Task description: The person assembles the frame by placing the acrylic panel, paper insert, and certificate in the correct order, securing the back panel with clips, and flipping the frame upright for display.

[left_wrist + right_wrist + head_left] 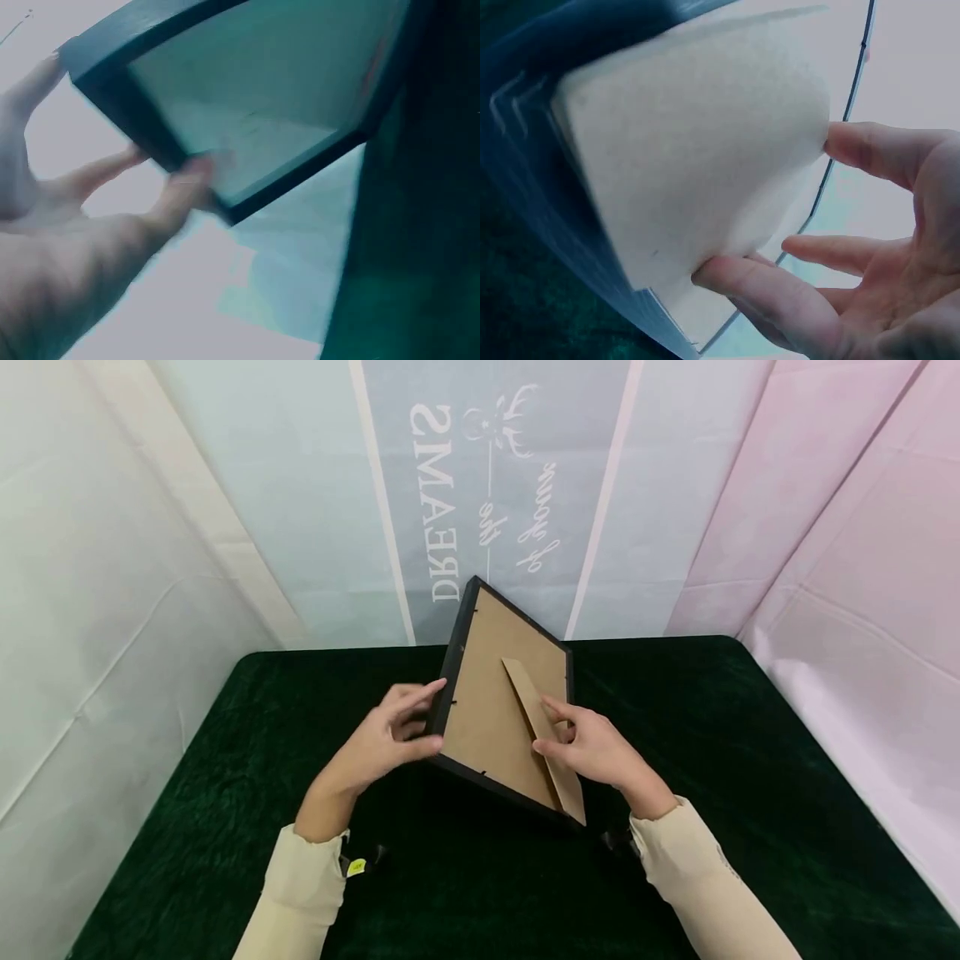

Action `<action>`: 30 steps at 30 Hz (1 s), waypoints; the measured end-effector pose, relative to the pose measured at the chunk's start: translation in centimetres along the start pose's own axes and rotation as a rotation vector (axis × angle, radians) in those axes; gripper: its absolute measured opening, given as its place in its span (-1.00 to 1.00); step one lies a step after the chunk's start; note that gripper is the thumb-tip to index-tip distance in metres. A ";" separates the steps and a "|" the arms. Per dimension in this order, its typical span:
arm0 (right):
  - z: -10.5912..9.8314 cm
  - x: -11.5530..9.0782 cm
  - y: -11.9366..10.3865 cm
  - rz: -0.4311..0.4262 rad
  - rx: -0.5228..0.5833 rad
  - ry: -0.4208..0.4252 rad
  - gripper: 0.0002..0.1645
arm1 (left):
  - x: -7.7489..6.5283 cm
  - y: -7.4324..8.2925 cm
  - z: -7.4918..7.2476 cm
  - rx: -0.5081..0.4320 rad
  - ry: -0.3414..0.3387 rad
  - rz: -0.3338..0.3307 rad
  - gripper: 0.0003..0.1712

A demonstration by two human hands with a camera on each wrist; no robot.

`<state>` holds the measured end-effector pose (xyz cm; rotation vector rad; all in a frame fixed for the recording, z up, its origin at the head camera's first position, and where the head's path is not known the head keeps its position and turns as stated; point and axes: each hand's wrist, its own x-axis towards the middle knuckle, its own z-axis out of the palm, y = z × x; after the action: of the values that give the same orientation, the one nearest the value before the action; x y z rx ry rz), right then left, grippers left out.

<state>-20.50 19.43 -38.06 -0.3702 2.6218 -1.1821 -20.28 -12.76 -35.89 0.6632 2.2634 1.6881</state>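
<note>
A black-edged picture frame [487, 710] is tilted over the table, its brown backing board facing me in the head view. My left hand [375, 743] grips its left side near the lower corner. In the left wrist view, that hand [82, 247] is blurred around the black border, and a glossy pane shows. A brown stand [534, 710] juts out from the backing. My right hand [596, 747] holds this stand by its edges, thumb on one side and fingers on the other. The right wrist view shows the stand [705, 150] close up beside the fingers.
Dark green velvety cloth [300, 718] covers the table. Behind its far edge hangs a pale curtain [300, 485] with mirrored lettering. White fabric [97, 610] stands at the left, pinkish fabric [862, 552] at the right.
</note>
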 end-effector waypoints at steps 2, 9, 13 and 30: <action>-0.1 0.0 0.1 0.011 0.011 -0.001 -0.09 | -0.4 0.4 -0.1 0.081 -0.077 -0.005 -0.05; -0.6 0.3 0.5 0.040 0.084 -0.008 -0.10 | -0.5 1.5 0.9 0.145 0.073 0.056 -0.15; -0.6 0.5 0.5 0.056 0.173 0.000 -0.09 | -0.3 1.5 1.5 0.103 0.240 0.133 -0.35; 0.9 2.0 1.1 -0.026 0.500 0.069 -0.11 | -0.4 3.0 3.3 0.374 0.464 0.424 -0.38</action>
<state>-22.23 18.87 -39.67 -0.2667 2.2642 -1.8186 -17.84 -9.44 -34.07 0.9711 2.9858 1.7508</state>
